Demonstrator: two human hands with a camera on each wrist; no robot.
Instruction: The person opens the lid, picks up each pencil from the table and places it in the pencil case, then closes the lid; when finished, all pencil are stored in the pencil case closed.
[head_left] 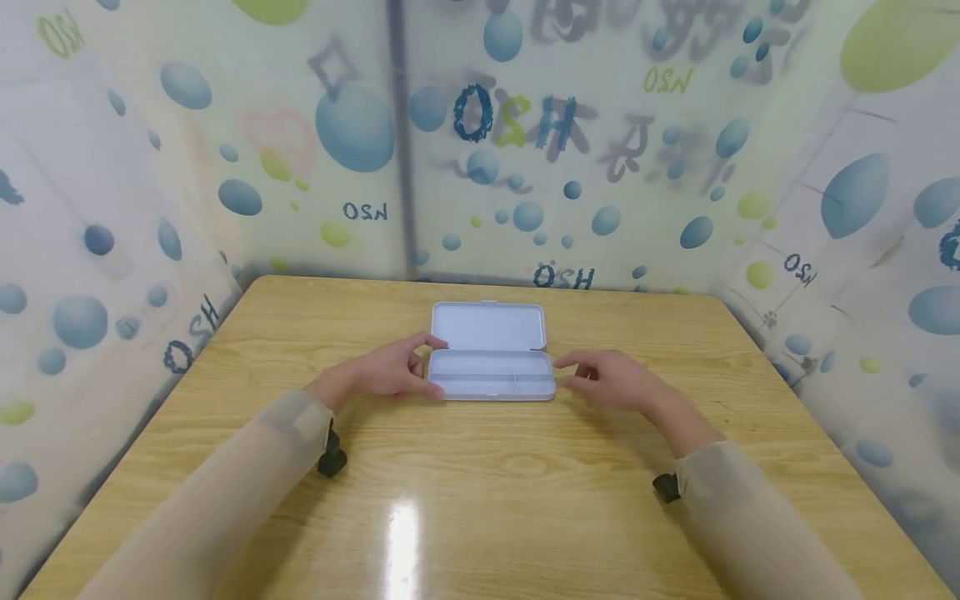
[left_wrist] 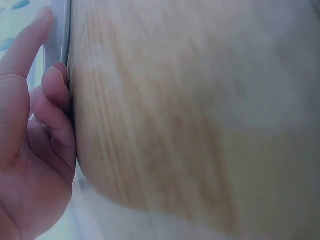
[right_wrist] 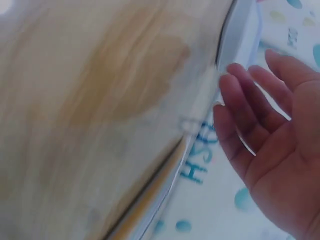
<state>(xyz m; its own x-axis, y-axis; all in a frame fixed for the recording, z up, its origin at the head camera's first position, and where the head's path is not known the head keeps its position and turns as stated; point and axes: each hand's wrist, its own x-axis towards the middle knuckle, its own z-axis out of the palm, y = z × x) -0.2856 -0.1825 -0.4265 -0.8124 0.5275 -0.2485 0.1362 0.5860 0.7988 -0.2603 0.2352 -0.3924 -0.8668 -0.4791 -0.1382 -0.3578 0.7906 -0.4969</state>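
A pale lavender-white pencil case (head_left: pixel 472 366) lies on the wooden table with its lid (head_left: pixel 489 327) folded back flat behind it. The tray is split into a long rear compartment and smaller front ones; no contents show. My left hand (head_left: pixel 386 367) grips its left end, thumb at the front corner and index finger by the hinge corner. In the left wrist view, the other fingers (left_wrist: pixel 56 85) curl against its side. Just off the right end is my right hand (head_left: pixel 611 379), fingers loosely bent and holding nothing; a small gap seems to separate it from the case.
The wooden table (head_left: pixel 480 483) stretches in front of and around the case, with a bright reflection near its front. Printed curtains (head_left: pixel 525 192) with blue and green spots enclose the back and both sides. Each wrist carries a small black device (head_left: pixel 332 454).
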